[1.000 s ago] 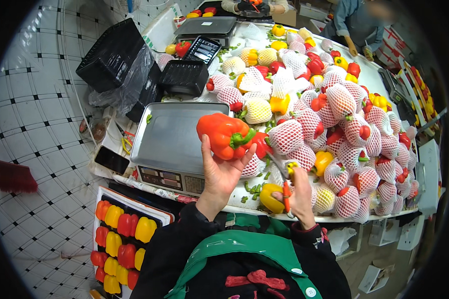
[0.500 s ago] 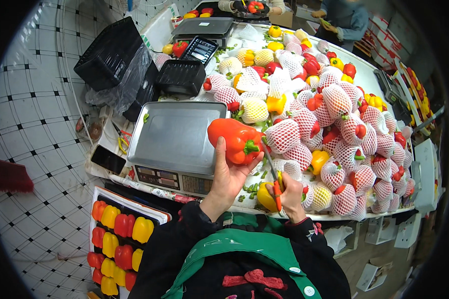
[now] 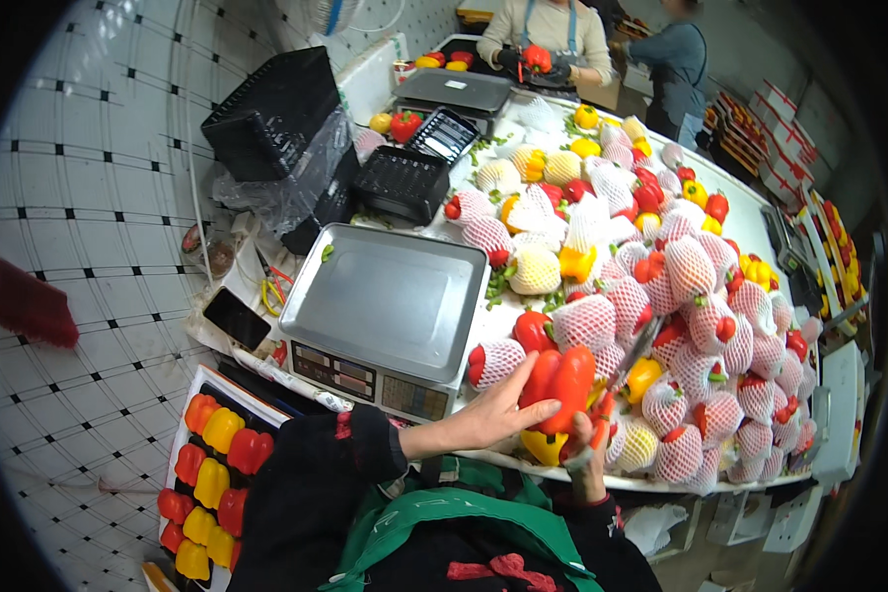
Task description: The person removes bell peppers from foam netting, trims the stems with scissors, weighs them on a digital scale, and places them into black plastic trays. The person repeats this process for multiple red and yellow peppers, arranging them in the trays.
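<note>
My left hand [image 3: 485, 415] is closed on a large red bell pepper [image 3: 559, 387], its thumb and fingers against the pepper's left side. My right hand [image 3: 588, 452] grips scissors with orange handles [image 3: 603, 412]. Their long metal blades [image 3: 637, 351] point up and away to the right, just beside the pepper. The right fingertips are close against the pepper's lower right; whether they touch it I cannot tell. Under the hands a yellow pepper [image 3: 542, 449] lies at the table's near edge. A net-sleeved red pepper [image 3: 494, 363] rests just beyond my left hand.
A scale [image 3: 385, 296] stands left of the heap of net-sleeved peppers [image 3: 689, 266]. Black trays [image 3: 402, 185] and a phone [image 3: 237, 318] lie around it. At lower left is a crate of red and yellow peppers [image 3: 212, 483]. A co-worker [image 3: 543, 39] handles a red pepper across the table.
The red pepper has moved right and nearer to me, and its green stem end has turned out of sight. My hands have come together. The whole view has shifted.
</note>
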A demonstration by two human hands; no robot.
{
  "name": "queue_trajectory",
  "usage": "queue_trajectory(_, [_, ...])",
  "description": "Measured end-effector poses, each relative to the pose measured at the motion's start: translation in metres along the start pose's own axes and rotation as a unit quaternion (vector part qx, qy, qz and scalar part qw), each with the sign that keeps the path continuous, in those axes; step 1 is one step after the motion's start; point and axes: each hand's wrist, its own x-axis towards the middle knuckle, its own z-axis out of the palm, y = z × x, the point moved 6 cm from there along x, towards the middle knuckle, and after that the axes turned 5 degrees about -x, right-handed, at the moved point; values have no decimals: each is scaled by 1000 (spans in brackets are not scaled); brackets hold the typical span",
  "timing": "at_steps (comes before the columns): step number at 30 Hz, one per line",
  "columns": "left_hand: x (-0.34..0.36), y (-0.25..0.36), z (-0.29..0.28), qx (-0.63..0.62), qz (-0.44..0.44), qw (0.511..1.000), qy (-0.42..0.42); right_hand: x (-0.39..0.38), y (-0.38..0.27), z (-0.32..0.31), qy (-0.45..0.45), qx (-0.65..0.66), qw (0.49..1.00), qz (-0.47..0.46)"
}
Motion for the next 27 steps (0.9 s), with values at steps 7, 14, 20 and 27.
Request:
queue_trajectory(7, [-2,32,-58,160,100,980,-57,6,9,3,-129,119,984,7])
queue_trajectory(14, [4,71,-188,334,245,880,235,64,-10,-15,-72,87,992,-47])
queue_trajectory(20, [2,90,-289,369,208,832,359,78,-10,-34,-10,62,997,-35])
queue_trajectory(27, [-10,127,-268,470,182,824,257,54,-1,-64,30,57,998,1])
